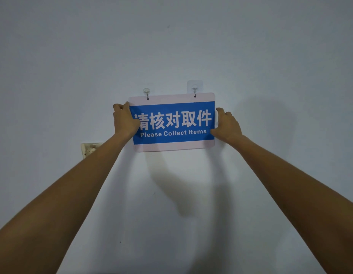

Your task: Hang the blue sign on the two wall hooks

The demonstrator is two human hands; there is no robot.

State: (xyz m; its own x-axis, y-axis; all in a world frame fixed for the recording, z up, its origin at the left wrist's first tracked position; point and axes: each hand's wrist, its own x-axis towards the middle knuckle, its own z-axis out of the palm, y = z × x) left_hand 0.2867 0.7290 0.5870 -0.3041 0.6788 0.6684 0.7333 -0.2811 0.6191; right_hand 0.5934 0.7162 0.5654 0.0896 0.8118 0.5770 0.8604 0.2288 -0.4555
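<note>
A person is standing close to a plain pale blue-grey painted wall (270, 56), both bare arms reaching up and forward. Between the hands is hanging a rectangular blue plastic sign with white borders (172, 123), lying flat against the wall and tilting very slightly, its right end a little higher. White Chinese characters are running across it, with the English words "Please Collect Items" beneath. Two small holes along its top edge are sitting on two hooks: a small clear round adhesive hook (146, 92) on the left, and a metal hook on a clear square adhesive pad (194, 88) on the right. The left hand (125, 120) is gripping the sign's left edge, fingers curled over the upper corner and thumb pressing on the blue face. The right hand (227, 124) is holding the right edge, fingers loosely curved beside it and thumb touching the lower front. A stained beige wall plate (90, 148) is showing partly behind the left forearm.
</note>
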